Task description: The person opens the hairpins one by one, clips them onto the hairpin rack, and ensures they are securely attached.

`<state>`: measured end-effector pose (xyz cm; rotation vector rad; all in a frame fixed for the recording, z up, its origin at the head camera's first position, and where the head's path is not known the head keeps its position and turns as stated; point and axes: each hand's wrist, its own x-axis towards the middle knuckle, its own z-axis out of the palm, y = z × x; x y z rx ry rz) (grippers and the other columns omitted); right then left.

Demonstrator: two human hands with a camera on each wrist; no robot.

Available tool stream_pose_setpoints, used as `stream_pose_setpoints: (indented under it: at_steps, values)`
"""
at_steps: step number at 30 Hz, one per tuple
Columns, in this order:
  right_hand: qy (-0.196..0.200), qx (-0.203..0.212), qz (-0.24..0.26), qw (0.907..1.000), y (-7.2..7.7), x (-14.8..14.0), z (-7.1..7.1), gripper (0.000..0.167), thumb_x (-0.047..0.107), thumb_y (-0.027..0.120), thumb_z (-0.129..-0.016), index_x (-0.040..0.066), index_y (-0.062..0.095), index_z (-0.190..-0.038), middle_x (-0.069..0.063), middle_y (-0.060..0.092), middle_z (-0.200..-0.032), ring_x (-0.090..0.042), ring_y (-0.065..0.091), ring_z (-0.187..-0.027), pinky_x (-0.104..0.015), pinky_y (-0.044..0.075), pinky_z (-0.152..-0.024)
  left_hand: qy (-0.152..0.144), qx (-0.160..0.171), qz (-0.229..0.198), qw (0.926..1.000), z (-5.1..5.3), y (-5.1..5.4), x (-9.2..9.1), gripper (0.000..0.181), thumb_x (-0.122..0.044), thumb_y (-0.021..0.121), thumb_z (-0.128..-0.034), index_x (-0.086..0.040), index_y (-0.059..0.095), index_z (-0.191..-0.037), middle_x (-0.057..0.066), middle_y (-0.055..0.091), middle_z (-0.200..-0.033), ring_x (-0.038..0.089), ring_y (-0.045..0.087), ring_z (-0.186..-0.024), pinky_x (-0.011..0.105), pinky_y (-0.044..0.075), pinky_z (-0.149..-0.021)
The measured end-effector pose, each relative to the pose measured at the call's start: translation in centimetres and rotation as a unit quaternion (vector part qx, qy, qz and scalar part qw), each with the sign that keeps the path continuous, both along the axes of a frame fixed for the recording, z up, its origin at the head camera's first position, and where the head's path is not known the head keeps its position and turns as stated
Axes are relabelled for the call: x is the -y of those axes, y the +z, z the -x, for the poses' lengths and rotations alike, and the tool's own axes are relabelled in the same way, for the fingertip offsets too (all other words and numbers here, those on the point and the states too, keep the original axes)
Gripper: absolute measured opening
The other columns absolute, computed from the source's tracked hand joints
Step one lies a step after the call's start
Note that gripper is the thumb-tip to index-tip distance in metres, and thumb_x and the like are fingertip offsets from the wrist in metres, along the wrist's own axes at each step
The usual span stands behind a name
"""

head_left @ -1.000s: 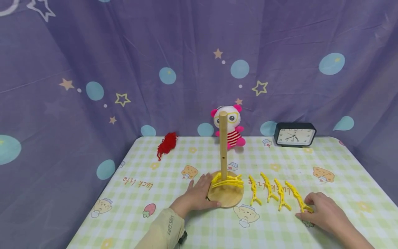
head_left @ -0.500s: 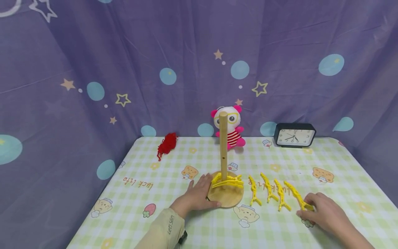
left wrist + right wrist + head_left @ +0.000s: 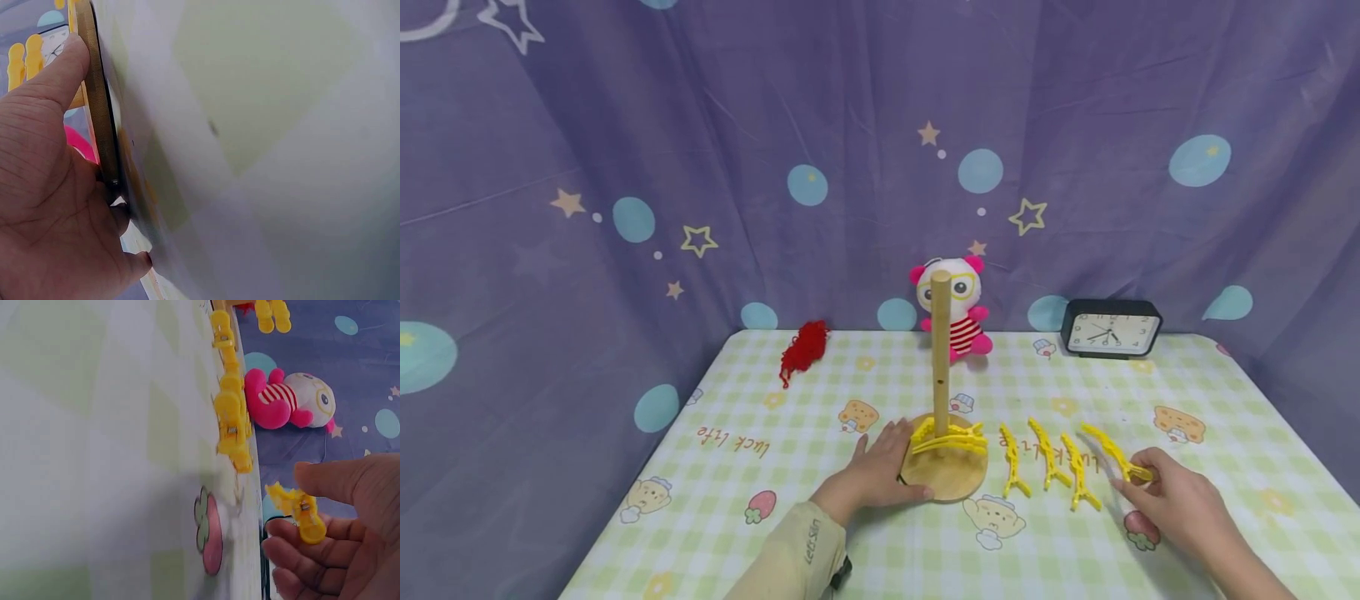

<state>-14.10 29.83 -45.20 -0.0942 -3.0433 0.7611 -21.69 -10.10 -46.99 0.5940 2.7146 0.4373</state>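
In the head view my right hand (image 3: pixel 1180 504) pinches the wide end of a yellow alligator hair clip (image 3: pixel 1108 447) between thumb and fingers. The clip (image 3: pixel 303 509) also shows in the right wrist view. Three similar hair clips (image 3: pixel 1077 471) lie spaced out on the tablecloth to its left. My left hand (image 3: pixel 874 472) rests along the left edge of a round wooden base (image 3: pixel 947 479), its fingers extended and its thumb on the front part. An upright wooden post (image 3: pixel 940 354) rises from this base. More yellow clips (image 3: pixel 951 443) lie on the base around the post's foot.
Behind the post sits a panda plush (image 3: pixel 966 329) with pink ears. A black alarm clock (image 3: pixel 1111 328) stands at the back right, and a bundle of red yarn (image 3: pixel 805 348) lies at the back left. Beyond the checked tablecloth (image 3: pixel 820 550) hangs a purple curtain (image 3: pixel 850 100).
My right hand has lifted the rightmost hair clip off the tablecloth and moved it slightly up and left, uncovering a printed strawberry. My left hand stays at the base.
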Motion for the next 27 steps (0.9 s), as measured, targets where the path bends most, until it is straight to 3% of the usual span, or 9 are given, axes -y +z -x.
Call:
stream_pose_setpoints:
  at_steps: [5, 11, 16, 21, 24, 27]
  values:
    - [0.004, -0.047, 0.036, 0.9983, 0.2, 1.2, -0.2, 0.043, 0.032, 0.071, -0.09, 0.002, 0.058, -0.117, -0.007, 0.071, -0.089, -0.021, 0.067, -0.074, -0.05, 0.051, -0.069, -0.001, 0.002, -0.002, 1.0, 0.0, 0.1, 0.1, 0.106, -0.067, 0.063, -0.0815, -0.014, 0.012, -0.158, 0.005, 0.009, -0.164, 0.023, 0.005, -0.149, 0.057, 0.003, -0.116]
    - [-0.002, -0.093, 0.093, 0.9913, 0.4, 2.2, -0.1, 0.048, 0.033, 0.064, -0.095, 0.001, 0.052, -0.129, -0.022, 0.067, -0.108, -0.029, 0.067, -0.085, -0.047, 0.055, -0.071, -0.003, 0.0, -0.009, 1.0, -0.1, 0.1, 0.0, 0.106, -0.065, 0.065, -0.082, -0.012, 0.012, -0.158, 0.006, 0.009, -0.164, 0.024, 0.005, -0.149, 0.058, 0.002, -0.116]
    - [-0.02, -0.084, 0.138, 0.9867, 0.7, 3.0, -0.1, 0.057, 0.04, 0.071, -0.089, 0.003, 0.055, -0.128, -0.018, 0.07, -0.109, -0.026, 0.069, -0.088, -0.047, 0.055, -0.076, -0.004, 0.003, -0.009, 0.9999, -0.2, 0.4, 0.0, 0.105, -0.065, 0.064, -0.0824, -0.012, 0.013, -0.157, 0.007, 0.01, -0.163, 0.025, 0.006, -0.149, 0.058, 0.003, -0.116]
    - [-0.018, -0.083, 0.159, 0.9836, 1.1, 3.8, 0.0, 0.049, 0.04, 0.074, -0.086, 0.011, 0.065, -0.124, -0.011, 0.071, -0.109, -0.021, 0.07, -0.088, -0.036, 0.057, -0.073, -0.002, 0.003, -0.004, 1.0, -0.2, 0.5, -0.1, 0.105, -0.066, 0.064, -0.0822, -0.012, 0.013, -0.158, 0.006, 0.01, -0.164, 0.024, 0.006, -0.149, 0.057, 0.004, -0.116]
    - [-0.015, -0.086, 0.164, 0.9825, 1.2, 4.2, 0.0, 0.049, 0.04, 0.071, -0.089, 0.012, 0.063, -0.127, -0.015, 0.069, -0.114, -0.025, 0.069, -0.09, -0.035, 0.057, -0.072, -0.001, 0.006, 0.001, 1.0, -0.2, 0.5, -0.1, 0.105, -0.066, 0.063, -0.0826, -0.013, 0.012, -0.158, 0.006, 0.009, -0.164, 0.024, 0.005, -0.149, 0.057, 0.003, -0.116]
    - [-0.011, -0.094, 0.165, 0.9817, 1.3, 4.6, -0.1, 0.05, 0.039, 0.067, -0.092, 0.01, 0.058, -0.132, -0.02, 0.066, -0.117, -0.032, 0.068, -0.095, -0.042, 0.057, -0.074, 0.001, 0.011, 0.004, 0.9999, -0.2, 0.4, -0.1, 0.105, -0.065, 0.063, -0.0828, -0.013, 0.011, -0.158, 0.005, 0.008, -0.164, 0.023, 0.004, -0.149, 0.056, 0.002, -0.117]
